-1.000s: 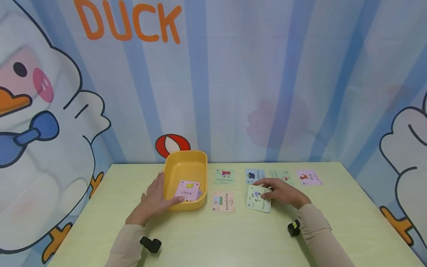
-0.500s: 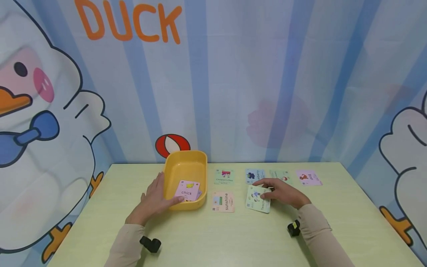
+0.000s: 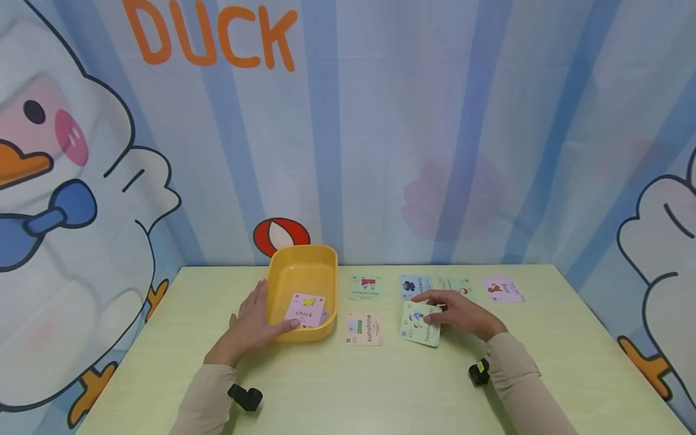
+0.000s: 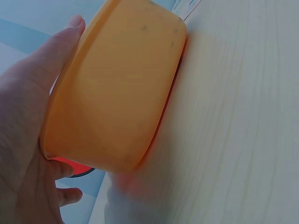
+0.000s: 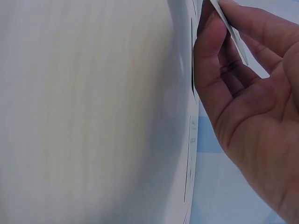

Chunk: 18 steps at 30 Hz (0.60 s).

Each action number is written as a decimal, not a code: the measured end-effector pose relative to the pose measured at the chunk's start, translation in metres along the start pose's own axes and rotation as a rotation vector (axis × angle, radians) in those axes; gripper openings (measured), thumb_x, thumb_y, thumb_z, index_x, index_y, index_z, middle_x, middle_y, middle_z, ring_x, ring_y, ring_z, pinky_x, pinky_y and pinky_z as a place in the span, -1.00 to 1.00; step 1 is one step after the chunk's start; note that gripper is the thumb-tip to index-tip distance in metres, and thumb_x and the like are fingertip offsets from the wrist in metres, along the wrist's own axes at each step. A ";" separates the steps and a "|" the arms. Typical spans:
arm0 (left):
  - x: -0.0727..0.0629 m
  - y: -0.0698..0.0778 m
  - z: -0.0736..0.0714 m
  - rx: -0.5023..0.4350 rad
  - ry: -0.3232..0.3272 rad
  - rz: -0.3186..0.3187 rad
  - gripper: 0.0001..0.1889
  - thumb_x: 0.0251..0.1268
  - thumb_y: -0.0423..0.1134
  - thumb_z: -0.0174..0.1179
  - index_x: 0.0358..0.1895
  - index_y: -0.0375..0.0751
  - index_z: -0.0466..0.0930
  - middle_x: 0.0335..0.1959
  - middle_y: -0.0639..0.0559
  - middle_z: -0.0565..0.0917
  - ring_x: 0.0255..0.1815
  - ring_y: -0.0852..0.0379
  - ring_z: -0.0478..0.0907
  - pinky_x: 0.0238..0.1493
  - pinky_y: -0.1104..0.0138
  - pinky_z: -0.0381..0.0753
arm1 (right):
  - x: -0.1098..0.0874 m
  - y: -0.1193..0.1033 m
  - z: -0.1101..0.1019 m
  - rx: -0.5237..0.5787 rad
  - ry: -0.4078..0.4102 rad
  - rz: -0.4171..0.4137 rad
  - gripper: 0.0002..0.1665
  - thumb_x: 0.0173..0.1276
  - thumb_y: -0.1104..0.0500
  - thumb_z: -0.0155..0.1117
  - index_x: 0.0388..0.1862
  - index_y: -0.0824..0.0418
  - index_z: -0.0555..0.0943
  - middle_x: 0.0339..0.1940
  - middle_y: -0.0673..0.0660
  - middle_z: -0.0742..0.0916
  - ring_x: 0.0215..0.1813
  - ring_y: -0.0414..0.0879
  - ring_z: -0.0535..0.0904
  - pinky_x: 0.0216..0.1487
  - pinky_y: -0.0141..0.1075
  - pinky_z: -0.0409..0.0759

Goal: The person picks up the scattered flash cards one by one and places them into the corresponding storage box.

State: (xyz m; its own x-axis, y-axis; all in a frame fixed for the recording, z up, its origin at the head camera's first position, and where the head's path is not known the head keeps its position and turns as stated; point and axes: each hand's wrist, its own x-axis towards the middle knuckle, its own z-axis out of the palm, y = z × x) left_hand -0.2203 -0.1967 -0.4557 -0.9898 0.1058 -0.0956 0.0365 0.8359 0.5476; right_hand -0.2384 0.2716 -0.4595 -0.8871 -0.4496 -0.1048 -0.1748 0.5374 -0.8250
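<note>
My left hand (image 3: 250,323) lies along the left side of a yellow plastic basket (image 3: 302,254), fingers extended and thumb over its front rim. Inside, a pink "chick" card (image 3: 304,310) covers most of a purple card (image 3: 324,316). My right hand (image 3: 459,313) pinches a pale green Teacher's Day card (image 3: 415,331) between thumb and fingers. In the right wrist view that card (image 5: 233,35) shows almost edge-on, tilted in the grip. Left of it a peach "sunshine" card (image 3: 357,329) lies flat on the table (image 3: 353,393).
Along the back lie a green Children's Day card (image 3: 365,288), a blue blueberry card (image 3: 414,285), another green card (image 3: 457,285) partly behind my right hand, and a pink dog card (image 3: 502,289). A duck-print curtain (image 3: 380,151) hangs behind the table.
</note>
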 end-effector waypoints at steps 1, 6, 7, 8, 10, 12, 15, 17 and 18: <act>0.000 0.000 0.000 -0.002 -0.001 0.000 0.40 0.02 0.55 0.23 0.65 -0.17 -0.44 0.68 -0.24 -0.23 0.64 -0.35 -0.20 0.39 -0.53 -0.20 | 0.000 0.000 0.000 0.001 0.001 0.002 -0.47 0.39 0.11 0.40 0.33 -0.07 0.59 0.38 0.09 0.54 0.35 0.10 0.38 0.27 -0.01 0.42; -0.001 0.001 -0.001 -0.007 -0.002 -0.001 0.41 0.02 0.55 0.24 0.65 -0.17 -0.44 0.68 -0.24 -0.23 0.64 -0.36 -0.20 0.40 -0.53 -0.20 | 0.001 0.003 0.000 0.000 0.001 0.002 -0.48 0.38 0.09 0.41 0.32 -0.10 0.59 0.36 0.06 0.55 0.33 0.08 0.38 0.23 -0.04 0.44; 0.000 0.001 -0.001 -0.007 -0.001 -0.001 0.41 0.02 0.55 0.24 0.65 -0.17 -0.44 0.68 -0.24 -0.23 0.64 -0.35 -0.20 0.40 -0.53 -0.20 | 0.001 0.003 0.000 -0.001 0.001 0.001 -0.48 0.39 0.08 0.41 0.32 -0.10 0.59 0.36 0.06 0.55 0.32 0.08 0.38 0.23 -0.04 0.44; 0.000 0.001 -0.001 -0.008 -0.001 -0.002 0.41 0.02 0.55 0.24 0.65 -0.17 -0.44 0.68 -0.24 -0.23 0.64 -0.35 -0.20 0.40 -0.53 -0.20 | 0.001 0.003 0.000 0.000 0.001 -0.001 -0.48 0.39 0.08 0.41 0.32 -0.10 0.59 0.35 0.06 0.55 0.32 0.08 0.38 0.22 -0.05 0.44; 0.001 0.000 0.000 -0.006 0.001 -0.003 0.41 0.01 0.55 0.24 0.65 -0.17 -0.44 0.68 -0.24 -0.22 0.64 -0.35 -0.19 0.40 -0.53 -0.20 | 0.001 0.002 0.000 0.005 -0.002 -0.003 -0.48 0.39 0.08 0.41 0.32 -0.09 0.59 0.34 0.07 0.55 0.30 0.08 0.38 0.20 -0.06 0.44; 0.001 0.000 0.000 -0.004 0.001 -0.007 0.42 -0.01 0.56 0.24 0.65 -0.17 -0.43 0.68 -0.24 -0.22 0.64 -0.35 -0.18 0.40 -0.52 -0.20 | 0.001 0.001 0.000 0.011 -0.006 -0.003 -0.47 0.39 0.08 0.40 0.33 -0.08 0.58 0.33 0.08 0.55 0.29 0.09 0.37 0.18 -0.07 0.44; 0.002 -0.001 0.001 -0.002 0.001 -0.008 0.43 -0.03 0.59 0.22 0.65 -0.16 -0.43 0.68 -0.23 -0.22 0.64 -0.34 -0.18 0.40 -0.52 -0.19 | -0.001 -0.002 0.000 0.020 -0.012 -0.001 -0.47 0.39 0.08 0.40 0.34 -0.05 0.58 0.33 0.09 0.55 0.27 0.10 0.37 0.15 -0.10 0.47; 0.002 -0.002 0.001 -0.005 0.001 -0.009 0.43 -0.04 0.60 0.22 0.65 -0.16 -0.43 0.69 -0.23 -0.22 0.64 -0.34 -0.18 0.40 -0.52 -0.20 | -0.002 -0.003 0.000 0.028 -0.015 0.001 -0.46 0.39 0.07 0.40 0.34 -0.04 0.58 0.33 0.11 0.55 0.27 0.11 0.38 0.12 -0.10 0.49; 0.001 -0.002 0.001 -0.005 0.001 -0.008 0.43 -0.04 0.60 0.22 0.65 -0.16 -0.43 0.69 -0.23 -0.22 0.64 -0.34 -0.19 0.40 -0.52 -0.20 | -0.002 -0.003 0.000 0.031 -0.015 0.000 -0.46 0.39 0.07 0.40 0.34 -0.04 0.57 0.33 0.11 0.54 0.27 0.11 0.38 0.11 -0.11 0.50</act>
State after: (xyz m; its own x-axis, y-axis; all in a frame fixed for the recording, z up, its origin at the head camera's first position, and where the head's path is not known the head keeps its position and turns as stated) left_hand -0.2216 -0.1973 -0.4577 -0.9902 0.0985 -0.0991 0.0279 0.8340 0.5510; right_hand -0.2360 0.2711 -0.4562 -0.8804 -0.4606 -0.1129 -0.1613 0.5147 -0.8421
